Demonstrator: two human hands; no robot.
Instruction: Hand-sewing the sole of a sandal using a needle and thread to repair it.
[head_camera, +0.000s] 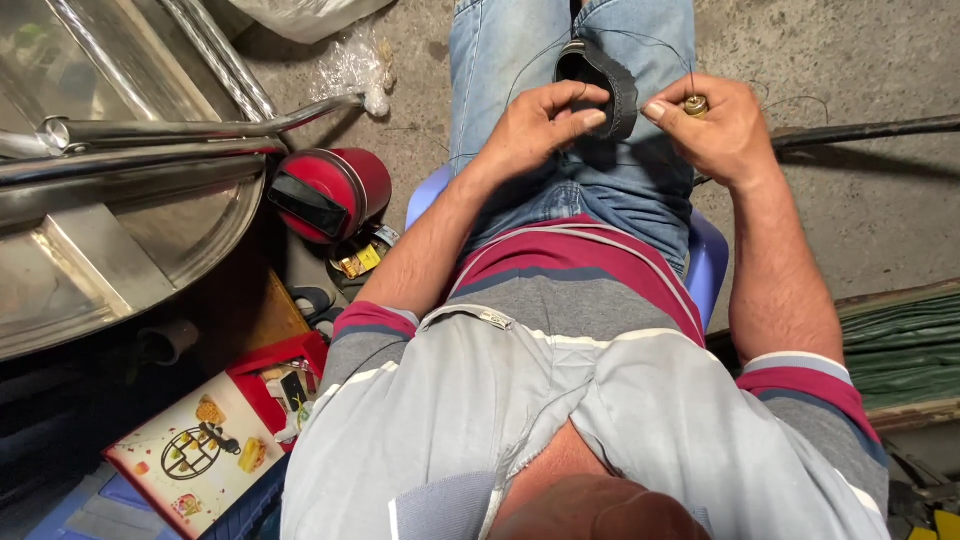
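- Left hand (540, 125) is curled closed, thumb and fingers pinching the edge of a dark leather piece (600, 85) over the lap.
- Right hand (715, 125) is closed too, fingertips gripping a small brass-coloured tool (695, 104) with black thread (640, 38) running from it.
- Leather piece sits between the two hands, resting on the jeans (620, 180), its stitched rim facing the right hand.
- Thread loops up and away from the hands, then back down toward the leather; the far end is too thin to follow.
- Judgement: this looks like hand stitching along the rim. To do it well, keep the left pinch close to the stitch point so the edge does not flex, and pull the thread evenly so it does not snag.
- Also a judgement: keep the loose loop off the knees so it does not tangle.
- Blue plastic stool (710, 260) sits under the person, below the right forearm.
- Red round container (335, 190) stands well to the left of the left hand, beside a steel frame (150, 130).
- Red box with a printed lid (200, 450) lies near the left elbow, on the floor.
- Dark rod (870, 130) runs out just right of the right hand.
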